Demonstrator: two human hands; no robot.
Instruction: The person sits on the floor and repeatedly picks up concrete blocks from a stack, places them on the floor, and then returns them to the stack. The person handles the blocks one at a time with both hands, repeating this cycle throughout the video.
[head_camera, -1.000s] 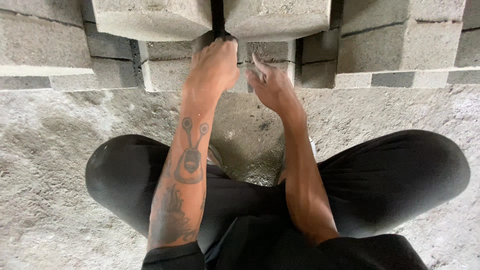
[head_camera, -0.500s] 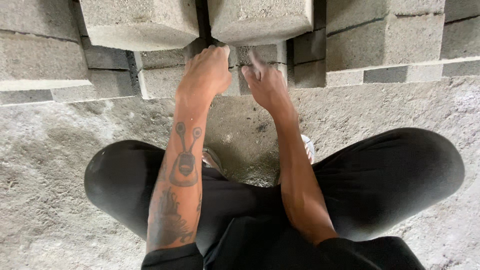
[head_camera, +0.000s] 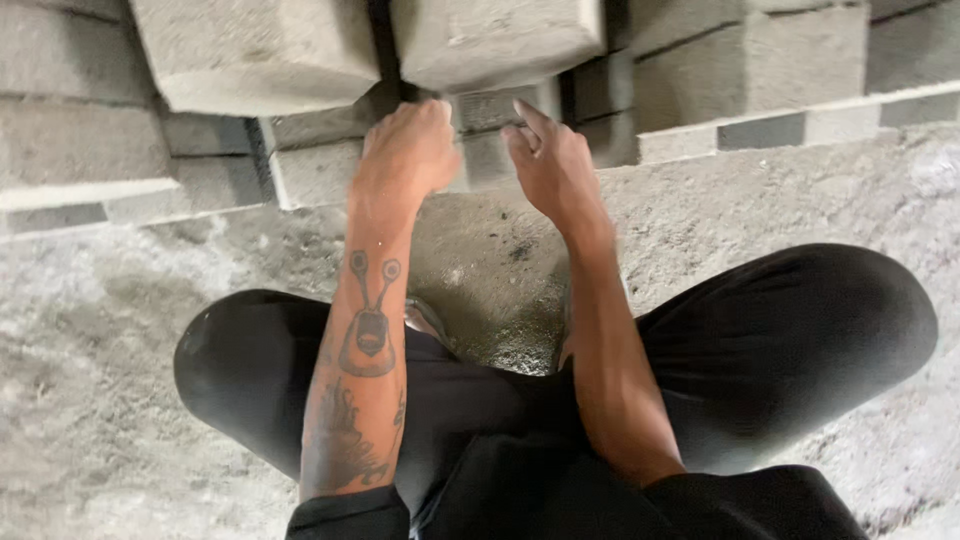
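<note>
My left hand (head_camera: 405, 150) reaches forward to a stack of grey concrete blocks. Its fingers curl in at the dark gap between the two upper blocks, the left upper block (head_camera: 255, 50) and the right upper block (head_camera: 495, 40). The fingertips are hidden, so I cannot tell if they grip anything. My right hand (head_camera: 550, 165) hovers beside it with fingers apart and the forefinger raised, holding nothing, just in front of a lower block (head_camera: 495, 120). My tattooed left forearm (head_camera: 365, 340) and my bare right forearm stretch out over my knees.
I squat on rough concrete ground (head_camera: 100, 400), my knees in black trousers (head_camera: 800, 340) spread wide. More grey blocks (head_camera: 790, 55) are stacked in rows along the back, left and right. A damp dark patch (head_camera: 490, 290) lies on the ground between my legs.
Both hands have stayed at the gap between the upper blocks. My right hand has drawn slightly back with its fingers spreading. The view has tilted a little.
</note>
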